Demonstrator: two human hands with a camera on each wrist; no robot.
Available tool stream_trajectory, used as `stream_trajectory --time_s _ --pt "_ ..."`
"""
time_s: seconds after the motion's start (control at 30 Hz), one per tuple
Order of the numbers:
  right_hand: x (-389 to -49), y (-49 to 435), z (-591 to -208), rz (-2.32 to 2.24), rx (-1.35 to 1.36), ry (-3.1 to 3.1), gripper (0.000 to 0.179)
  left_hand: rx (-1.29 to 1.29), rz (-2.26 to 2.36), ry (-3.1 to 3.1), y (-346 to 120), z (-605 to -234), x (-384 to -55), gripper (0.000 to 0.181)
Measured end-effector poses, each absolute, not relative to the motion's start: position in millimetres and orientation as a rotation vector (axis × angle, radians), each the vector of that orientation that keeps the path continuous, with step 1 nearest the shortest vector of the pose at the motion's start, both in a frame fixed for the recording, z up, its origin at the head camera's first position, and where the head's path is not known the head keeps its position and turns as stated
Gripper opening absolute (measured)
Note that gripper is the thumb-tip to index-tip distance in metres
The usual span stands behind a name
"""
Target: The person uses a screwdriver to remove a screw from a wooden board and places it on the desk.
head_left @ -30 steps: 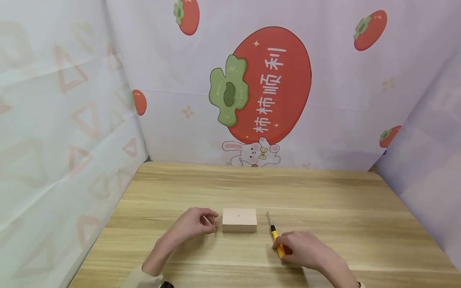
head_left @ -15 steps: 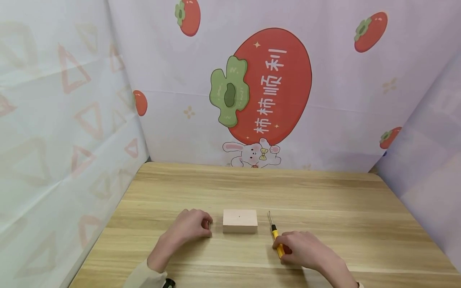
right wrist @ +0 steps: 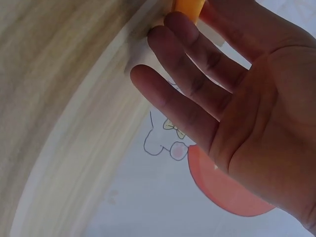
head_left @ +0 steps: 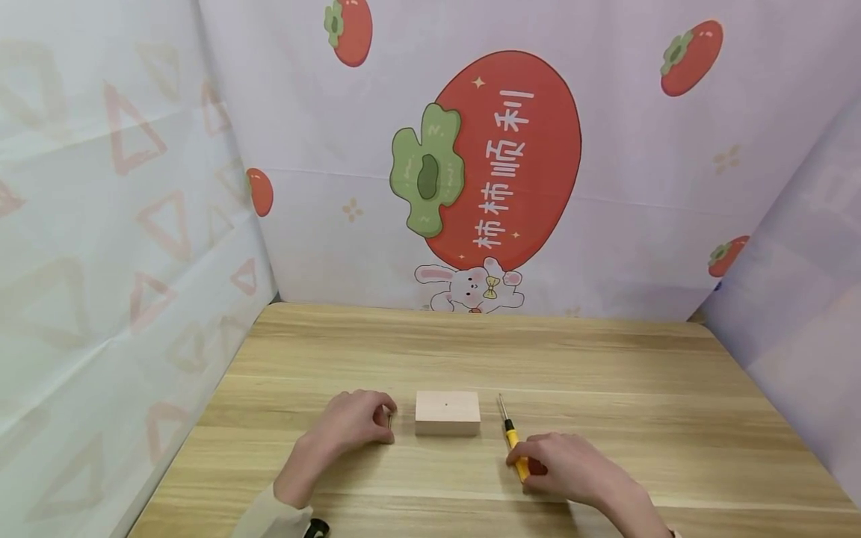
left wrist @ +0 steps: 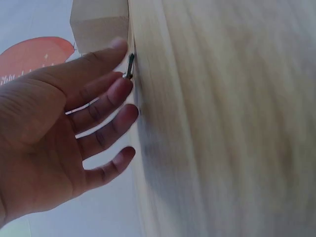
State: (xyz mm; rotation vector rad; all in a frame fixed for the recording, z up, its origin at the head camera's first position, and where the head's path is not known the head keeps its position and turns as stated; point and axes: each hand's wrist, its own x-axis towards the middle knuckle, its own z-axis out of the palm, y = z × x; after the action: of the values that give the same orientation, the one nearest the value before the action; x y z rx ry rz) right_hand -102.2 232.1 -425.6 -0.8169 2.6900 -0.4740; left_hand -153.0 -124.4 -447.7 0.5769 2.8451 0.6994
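Just left of a pale wooden block (head_left: 447, 427), my left hand (head_left: 353, 422) holds a small metal screw (head_left: 390, 421) between its thumb and fingertips, low over the table. In the left wrist view the screw (left wrist: 130, 66) sits close to the tabletop, its head end against a finger. To the right of the block, my right hand (head_left: 568, 465) grips the yellow handle of a screwdriver (head_left: 513, 437), whose metal shaft points away from me. Only a bit of the orange-yellow handle (right wrist: 189, 7) shows in the right wrist view. A small dark hole marks the block's top.
The wood-grain tabletop (head_left: 471, 347) reaches back to a cloth backdrop (head_left: 323, 246) printed with persimmons and a rabbit. Cloth walls also stand along the left and right sides of the table.
My left hand has drawn a little to the left, away from the block, and the screw has gone with it. The right hand, screwdriver and block stay practically in place.
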Motion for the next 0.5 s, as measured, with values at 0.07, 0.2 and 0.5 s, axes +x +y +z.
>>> stream_trajectory --time_s 0.07,0.2,0.5 --pt "-103 234 -425 -0.503 -0.846 2.706 0.023 0.570 0.723 2.839 -127 -447 -153 0.040" --pt "-106 238 -421 -0.507 -0.923 2.810 0.021 0.560 0.731 2.851 -130 -445 -154 0.039" --pt "-119 235 -417 -0.501 -0.748 3.315 0.043 0.724 0.637 3.162 -129 -439 -163 0.032"
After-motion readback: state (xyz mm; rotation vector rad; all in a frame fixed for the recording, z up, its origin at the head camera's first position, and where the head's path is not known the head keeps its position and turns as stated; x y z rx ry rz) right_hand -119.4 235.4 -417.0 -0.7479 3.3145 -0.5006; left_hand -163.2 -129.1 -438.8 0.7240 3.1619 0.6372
